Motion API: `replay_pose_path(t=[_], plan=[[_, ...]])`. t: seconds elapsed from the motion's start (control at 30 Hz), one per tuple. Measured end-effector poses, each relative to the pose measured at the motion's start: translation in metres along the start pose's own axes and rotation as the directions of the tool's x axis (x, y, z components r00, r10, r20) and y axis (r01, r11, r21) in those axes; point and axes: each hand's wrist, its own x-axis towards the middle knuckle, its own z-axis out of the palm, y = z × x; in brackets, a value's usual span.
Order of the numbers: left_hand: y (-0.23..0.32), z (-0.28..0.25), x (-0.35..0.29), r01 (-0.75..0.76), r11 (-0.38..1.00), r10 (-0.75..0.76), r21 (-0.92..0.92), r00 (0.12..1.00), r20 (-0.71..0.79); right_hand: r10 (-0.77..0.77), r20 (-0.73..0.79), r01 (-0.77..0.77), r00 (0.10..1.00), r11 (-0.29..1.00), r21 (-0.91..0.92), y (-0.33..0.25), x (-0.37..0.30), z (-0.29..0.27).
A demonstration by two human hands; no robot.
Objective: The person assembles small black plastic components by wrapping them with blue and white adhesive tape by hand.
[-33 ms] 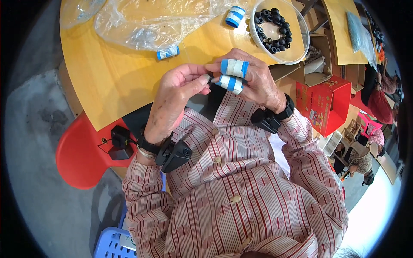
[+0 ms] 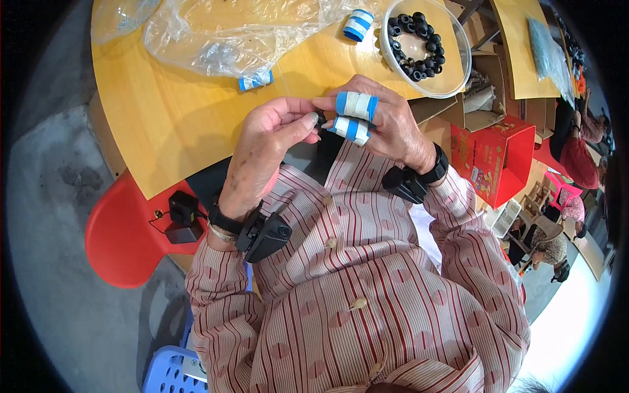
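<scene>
Above the table's near edge, my two hands meet at the fingertips around a small black part (image 2: pixel 320 118). My left hand (image 2: pixel 270 134) pinches it between thumb and fingers. From the other side my right hand (image 2: pixel 386 121) closes its fingertips on the same part, which is mostly covered. Blue-and-white tape bands wrap two of my right fingers: an upper band (image 2: pixel 357 105) and a lower band (image 2: pixel 350 130). Beyond my right hand, a clear round tub (image 2: pixel 464 72) holds several small black hollow pieces (image 2: pixel 419 67) in a ring.
On the yellow table (image 2: pixel 164 124) lie a crumpled clear plastic bag (image 2: pixel 216 39) and two blue-white rolls, one upright (image 2: pixel 358 25), one by the bag (image 2: pixel 256 80). To the right stand a cardboard box (image 2: pixel 488 92) and a red box (image 2: pixel 495 160). A red chair (image 2: pixel 121 229) is at left.
The small black part shows a little more between the fingertips, and my right fingers have shifted slightly. My left hand stays in place.
</scene>
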Motion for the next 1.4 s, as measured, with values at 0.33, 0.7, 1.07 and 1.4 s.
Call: replay_pose_path(t=[0.33, 0.7, 1.07, 1.4], plan=[[-0.005, 0.004, 0.003, -0.005, 1.000, 0.005, 0.022, 1.000, 0.000, -0.076, -0.007, 0.075, 0.997, 0.991, -0.110, 0.000, -0.002, 0.003], [-0.008, -0.003, 0.006, 0.017, 1.000, -0.016, -0.008, 1.000, 0.024, -0.083, 0.005, 0.083, 0.997, 0.993, -0.084, 0.001, 0.000, 0.002], [-0.006, 0.000, 0.002, -0.017, 1.000, 0.016, -0.026, 0.999, -0.028, 0.005, 0.091, 0.008, 0.996, 0.990, -0.142, -0.006, 0.006, -0.006], [-0.002, 0.002, 0.003, 0.036, 0.999, -0.035, -0.027, 0.999, 0.036, -0.022, 0.183, 0.096, 0.983, 0.911, -0.401, -0.012, 0.021, 0.001]])
